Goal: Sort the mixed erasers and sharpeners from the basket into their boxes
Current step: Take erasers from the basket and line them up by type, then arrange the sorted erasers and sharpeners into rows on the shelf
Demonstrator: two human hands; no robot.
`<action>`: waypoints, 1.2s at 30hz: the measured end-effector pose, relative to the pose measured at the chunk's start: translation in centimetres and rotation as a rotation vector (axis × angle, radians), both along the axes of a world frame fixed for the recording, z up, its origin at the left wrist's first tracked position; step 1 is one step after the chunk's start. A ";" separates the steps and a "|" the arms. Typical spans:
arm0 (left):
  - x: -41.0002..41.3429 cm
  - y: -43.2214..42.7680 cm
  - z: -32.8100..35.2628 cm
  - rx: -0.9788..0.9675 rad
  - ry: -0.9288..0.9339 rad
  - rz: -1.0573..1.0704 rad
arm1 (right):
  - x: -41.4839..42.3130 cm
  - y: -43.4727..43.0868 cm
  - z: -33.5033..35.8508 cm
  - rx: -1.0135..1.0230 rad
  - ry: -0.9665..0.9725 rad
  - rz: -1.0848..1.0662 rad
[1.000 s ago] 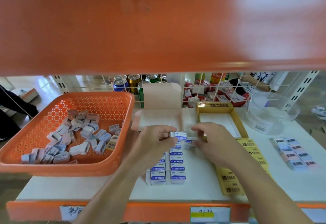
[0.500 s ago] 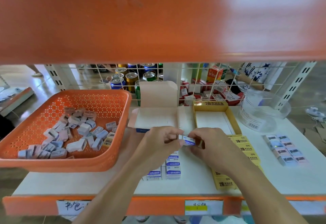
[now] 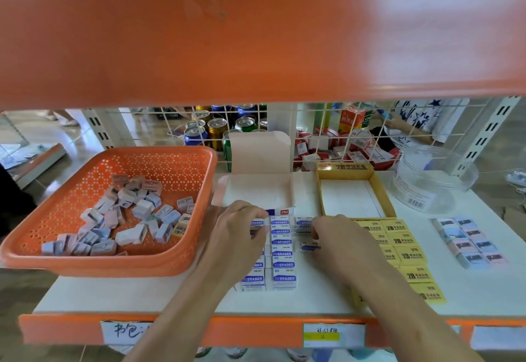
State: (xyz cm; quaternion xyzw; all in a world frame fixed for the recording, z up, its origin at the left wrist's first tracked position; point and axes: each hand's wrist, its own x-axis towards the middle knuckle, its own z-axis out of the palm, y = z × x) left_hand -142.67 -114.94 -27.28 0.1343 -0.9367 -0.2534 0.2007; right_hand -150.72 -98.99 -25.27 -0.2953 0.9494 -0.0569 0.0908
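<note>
Two hands work at the middle of the white shelf. The left hand lies with its fingers curled against the left column of a block of white erasers. Whether it grips one or only presses on them I cannot tell. The right hand is just right of that block, its fingers curled and its fingertips pinching a single eraser, which is blurred. Another loose eraser lies just beyond those fingertips, beside the far end of the block. The white erasers lie flat in neat columns running from near to far, printed sides up.

Right of the right hand, partly under its wrist, yellow erasers are set out in rows of the same kind. Just beyond the white block stands an open white box, its lid upright at the far side. Just beyond the yellow rows sits an open yellow box, showing only its pale floor.

At the left, an orange basket rests partly over the shelf's left end and holds a loose heap of sharpeners in pink, blue and white. Towards the right end of the shelf, sorted sharpeners lie in two short rows, well apart from the basket. Beyond them stands a clear round tub.

Paper labels are stuck on the shelf's orange front edge. At the far side a wire grid backs the shelf, with drink cans and red-and-white packs behind it. An orange upper shelf fills the top of the view.
</note>
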 end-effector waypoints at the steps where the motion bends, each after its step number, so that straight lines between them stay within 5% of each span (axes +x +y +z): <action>1: 0.1 -0.1 0.0 0.008 -0.003 0.004 | 0.0 -0.1 -0.1 -0.011 0.004 -0.003; 20: 0.7 0.3 0.2 -0.075 -0.059 -0.030 | 0.0 -1.1 0.0 0.038 0.092 0.021; 26: 2.2 -0.7 4.9 -0.173 0.011 -0.101 | 1.4 -3.4 4.2 -0.180 0.172 0.065; 36: 9.2 -13.3 6.9 -0.165 -0.139 0.240 | 5.5 -14.0 5.9 -0.376 0.145 0.403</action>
